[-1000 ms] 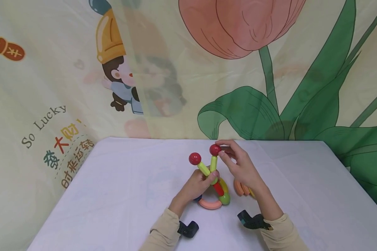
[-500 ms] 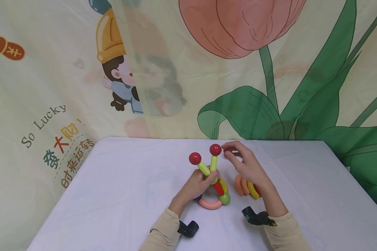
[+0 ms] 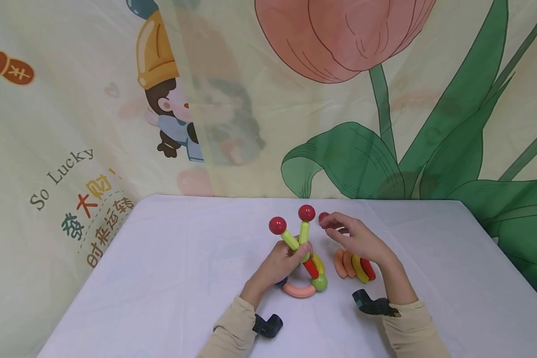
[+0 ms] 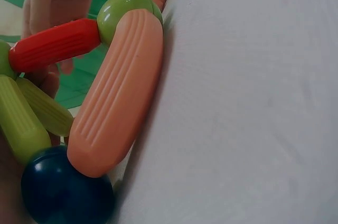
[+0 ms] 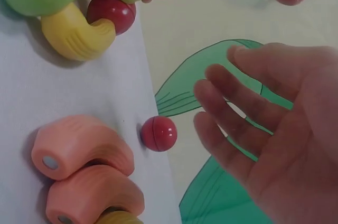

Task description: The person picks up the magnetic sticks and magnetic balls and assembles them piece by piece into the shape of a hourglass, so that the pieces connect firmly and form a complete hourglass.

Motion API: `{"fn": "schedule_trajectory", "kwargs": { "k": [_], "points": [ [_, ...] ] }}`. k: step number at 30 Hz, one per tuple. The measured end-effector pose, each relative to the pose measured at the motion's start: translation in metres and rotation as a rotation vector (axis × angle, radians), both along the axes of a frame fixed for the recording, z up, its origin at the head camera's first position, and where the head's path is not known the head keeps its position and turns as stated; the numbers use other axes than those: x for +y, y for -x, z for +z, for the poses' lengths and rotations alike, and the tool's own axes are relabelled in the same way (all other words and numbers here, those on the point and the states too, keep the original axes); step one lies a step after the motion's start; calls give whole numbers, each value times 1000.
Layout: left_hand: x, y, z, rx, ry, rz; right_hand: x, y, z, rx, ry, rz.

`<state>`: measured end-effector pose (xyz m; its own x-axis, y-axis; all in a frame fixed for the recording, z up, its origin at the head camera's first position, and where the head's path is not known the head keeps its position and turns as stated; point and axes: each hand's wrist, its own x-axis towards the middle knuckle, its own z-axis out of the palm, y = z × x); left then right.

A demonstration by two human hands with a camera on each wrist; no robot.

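My left hand (image 3: 283, 261) grips a toy built of magnetic sticks and balls, thumb across a green joint. Two lime sticks (image 3: 304, 232) rise from it, each tipped with a red ball (image 3: 306, 213). Lower down, a red stick (image 4: 55, 44) meets a green ball (image 4: 119, 15), which a curved salmon stick (image 4: 119, 92) links to a dark blue ball (image 4: 66, 187). Toward the table's back, my right hand (image 3: 360, 238) hovers with relaxed fingers and holds nothing. A loose red ball (image 5: 159, 133) lies just beyond its fingertips, partly covered by them in the head view.
Beneath the right hand lies a row of loose curved sticks: salmon ones (image 3: 343, 262), a yellow one (image 3: 360, 269) and a red one (image 3: 368, 269). A white cloth covers the table (image 3: 183, 258). Behind it hangs a printed curtain (image 3: 232, 124).
My right hand has let go of the upper red ball and moved right and slightly down, baring the loose red ball and the curved sticks. The left hand and its toy stay put.
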<state>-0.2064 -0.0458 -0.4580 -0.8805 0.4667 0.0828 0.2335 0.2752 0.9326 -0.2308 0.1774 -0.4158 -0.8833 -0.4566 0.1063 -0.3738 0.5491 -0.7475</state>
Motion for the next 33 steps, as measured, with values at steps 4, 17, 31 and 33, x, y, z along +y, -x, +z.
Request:
{"fn": "schedule_trajectory", "kwargs": {
  "k": [4,17,31,33],
  "points": [
    [0,0,1,10,3,3,4,1,-4,-78,-47,60],
    [-4,-1,2,23,28,-12,9,-5,-11,-499,-100,188],
    [-7,3,5,86,-11,-105,9,1,-18,-329,-198,120],
    [-8,3,7,58,-43,-106,9,1,-18,-303,-206,116]
  ]
}}
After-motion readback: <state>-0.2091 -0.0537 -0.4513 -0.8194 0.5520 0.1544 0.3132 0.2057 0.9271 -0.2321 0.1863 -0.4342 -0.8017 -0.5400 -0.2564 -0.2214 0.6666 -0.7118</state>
